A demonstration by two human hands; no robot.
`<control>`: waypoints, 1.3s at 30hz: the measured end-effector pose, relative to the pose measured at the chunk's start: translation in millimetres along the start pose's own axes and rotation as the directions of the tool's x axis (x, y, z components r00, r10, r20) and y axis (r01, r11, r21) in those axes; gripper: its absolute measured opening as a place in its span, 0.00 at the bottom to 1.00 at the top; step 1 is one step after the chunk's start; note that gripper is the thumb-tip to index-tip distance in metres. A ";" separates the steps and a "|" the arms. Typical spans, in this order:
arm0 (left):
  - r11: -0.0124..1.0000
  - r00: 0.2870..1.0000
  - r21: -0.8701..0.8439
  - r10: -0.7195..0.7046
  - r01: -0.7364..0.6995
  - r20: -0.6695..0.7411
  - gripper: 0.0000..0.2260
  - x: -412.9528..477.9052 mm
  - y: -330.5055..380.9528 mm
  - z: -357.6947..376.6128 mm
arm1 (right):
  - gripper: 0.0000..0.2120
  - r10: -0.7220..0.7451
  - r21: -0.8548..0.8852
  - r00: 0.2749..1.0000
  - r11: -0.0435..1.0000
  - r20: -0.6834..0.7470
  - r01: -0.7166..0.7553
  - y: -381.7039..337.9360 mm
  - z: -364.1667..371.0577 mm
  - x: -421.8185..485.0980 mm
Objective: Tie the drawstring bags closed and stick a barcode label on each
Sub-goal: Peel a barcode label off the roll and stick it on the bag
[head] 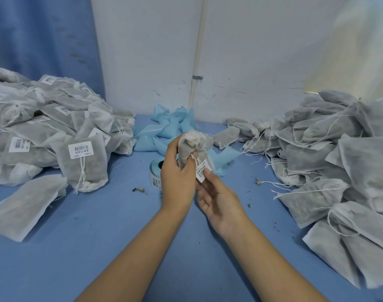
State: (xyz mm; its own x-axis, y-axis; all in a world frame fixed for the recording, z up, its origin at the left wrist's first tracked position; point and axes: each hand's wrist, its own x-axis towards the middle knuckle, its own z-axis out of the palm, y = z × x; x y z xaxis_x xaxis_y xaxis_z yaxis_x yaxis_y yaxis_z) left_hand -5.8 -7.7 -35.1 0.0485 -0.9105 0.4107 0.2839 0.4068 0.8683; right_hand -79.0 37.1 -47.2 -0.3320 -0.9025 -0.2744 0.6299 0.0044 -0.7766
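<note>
Two hands work above the blue table (120,225): the left hand (177,173) wraps round a filled bag (191,144) held in the air, and the right hand (219,199), fingers mostly straight, pinches a barcode label (202,172) against it. The loose string (195,160) might get trapped under the label, wrinkling it.

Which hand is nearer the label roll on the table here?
Left. The left hand, gripping the drawstring bag, sits right beside the label roll, partly covering it. The right hand, holding a barcode label, is farther right.
</note>
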 end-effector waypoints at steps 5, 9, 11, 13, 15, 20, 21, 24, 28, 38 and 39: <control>0.999 0.999 -0.009 -0.052 0.052 0.010 0.11 7.1 6.0 -3.9 | 0.12 -0.142 -0.282 0.988 0.952 -0.062 0.119 -2.5 -0.5 1.0; 0.990 0.987 0.009 -0.141 0.141 0.072 0.06 15.1 5.8 -11.2 | 0.22 -0.242 -0.287 0.970 0.930 -0.010 0.229 -1.9 -5.5 4.0; 0.979 0.975 0.084 -0.196 0.188 0.102 0.08 16.6 3.0 -13.0 | 0.16 -0.262 -0.275 0.962 0.922 0.082 0.274 -4.5 -6.5 3.8; 0.959 0.956 0.140 -0.263 0.244 0.133 0.14 17.7 1.4 -13.7 | 0.09 -0.258 -0.260 0.959 0.924 0.115 0.279 -6.2 -6.1 3.5; 0.943 0.927 0.118 -0.328 0.310 0.180 0.18 18.7 1.7 -13.6 | 0.05 -0.261 -0.161 0.960 0.948 0.102 0.275 -7.3 -6.9 4.4; 0.920 0.848 0.132 -0.392 0.370 0.356 0.10 15.6 -1.1 -15.8 | 0.03 -0.295 -0.037 0.955 0.954 0.040 0.297 -11.4 -9.1 7.1; 0.918 0.841 0.129 -0.395 0.375 0.369 0.08 15.6 -3.0 -16.5 | 0.03 -0.290 -0.043 0.957 0.956 0.032 0.291 -11.2 -8.7 7.4; 0.904 0.819 0.091 -0.418 0.418 0.392 0.08 16.7 -6.2 -19.5 | 0.01 -0.279 -0.037 0.959 0.959 0.039 0.281 -11.1 -8.3 8.8; 0.872 0.786 0.009 -0.446 0.490 0.428 0.15 18.1 -4.0 -22.6 | 0.07 -0.300 0.047 0.953 0.953 0.042 0.298 -14.7 -6.1 7.4; 0.880 0.741 0.332 -0.468 0.340 0.481 0.16 22.8 12.4 -27.6 | 0.06 -0.358 0.012 0.933 0.933 -0.025 0.359 -13.4 0.0 6.0; 0.875 0.740 0.340 -0.476 0.345 0.476 0.15 24.1 14.1 -29.1 | 0.06 -0.357 0.000 0.934 0.934 -0.011 0.357 -12.7 0.6 6.5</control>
State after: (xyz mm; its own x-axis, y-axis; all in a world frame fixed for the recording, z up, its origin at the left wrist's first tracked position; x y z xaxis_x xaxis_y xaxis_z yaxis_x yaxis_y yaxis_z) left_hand 27.2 -26.0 -21.1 -0.5548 -0.8317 0.0226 -0.0605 0.0675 0.9959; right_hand -88.8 31.0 -38.8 -0.5423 -0.8401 0.0145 0.4700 -0.3176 -0.8236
